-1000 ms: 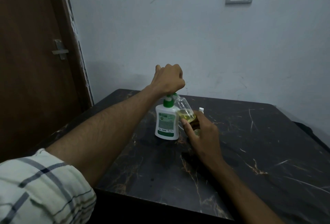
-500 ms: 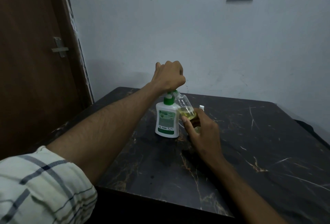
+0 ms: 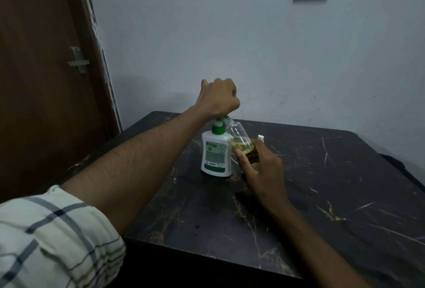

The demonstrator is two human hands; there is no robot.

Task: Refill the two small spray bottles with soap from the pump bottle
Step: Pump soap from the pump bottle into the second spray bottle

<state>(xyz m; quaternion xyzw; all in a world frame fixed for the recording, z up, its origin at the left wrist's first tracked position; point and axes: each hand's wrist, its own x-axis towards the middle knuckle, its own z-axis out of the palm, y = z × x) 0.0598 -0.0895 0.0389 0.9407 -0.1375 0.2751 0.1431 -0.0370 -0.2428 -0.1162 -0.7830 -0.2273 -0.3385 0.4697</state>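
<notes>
Left hand [image 3: 218, 98] is a fist pressing on the pump bottle [image 3: 216, 153] near the counter's [image 3: 333, 195] far left corner. Right hand [image 3: 262, 168] grips the tilted spray bottle [image 3: 239, 139] under the spout. I'd pump slowly, keeping the neck lined up.

No wording can be read anywhere. The pump bottle [image 3: 216, 153], just left of the frame's centre, carries a white and green label with a round green emblem and lines of print, all too small and blurred to make out.
</notes>
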